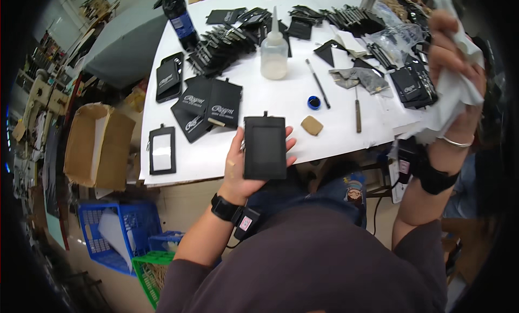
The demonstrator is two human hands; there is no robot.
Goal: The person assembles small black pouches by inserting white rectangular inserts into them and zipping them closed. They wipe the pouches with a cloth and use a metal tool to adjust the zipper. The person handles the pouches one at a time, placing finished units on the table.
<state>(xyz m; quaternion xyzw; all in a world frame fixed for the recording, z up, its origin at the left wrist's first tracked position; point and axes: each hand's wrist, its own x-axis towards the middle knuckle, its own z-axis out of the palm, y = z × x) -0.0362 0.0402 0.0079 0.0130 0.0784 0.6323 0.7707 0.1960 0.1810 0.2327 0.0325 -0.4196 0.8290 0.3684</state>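
My left hand [236,171] holds a black card holder [265,148] near the table's front edge. Its thumb lies along the left side and fingertips show past the right side; the clear-window face is turned up. Raised at the far right, my right hand [444,56] is closed on a crumpled white cloth [453,90]. Left of the held piece, another card holder [162,150] with a white window lies flat. Several black printed sleeves [223,103] overlap beyond it. A small blue pot [314,102] and a tan block [312,125] sit to its right.
A clear squeeze bottle [274,56] and a dark drink bottle [179,21] stand upright on the white table [292,110]. Piles of black holders [221,48] line the back. A pen-like tool [318,83], an awl [357,110] and grey cloth [361,79] lie rightward. A cardboard box [116,145] stands left.
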